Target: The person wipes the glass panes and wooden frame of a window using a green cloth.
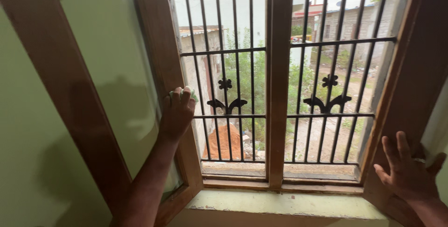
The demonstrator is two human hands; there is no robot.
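Head view only. Right hand [405,171], nearest the lens at the bottom right corner, lies flat with fingers spread on the right shutter [410,91]'s wooden frame; it grips nothing. Left hand [177,112] is curled over the inner edge of the left shutter [161,68], fingers hooked round the stile and pinning a small pale green cloth [186,94] against the wood; closed grip, thumb hidden.

Both shutters stand swung inward, 1 per side. Between them a fixed iron grille [233,52]: thin black vertical bars, 3 cross bars, 2 scroll ornaments, split by a brown centre post [278,77].

Risks, as I judge them: a shutter swinging shut could pinch the left fingers against the post; the cloth looks loosely trapped and could slip down onto the sill [280,203].

Materials: varnished brown wood, worn and scuffed low down; left pane is smooth frosted greenish glass; sill is chipped pale green painted masonry.
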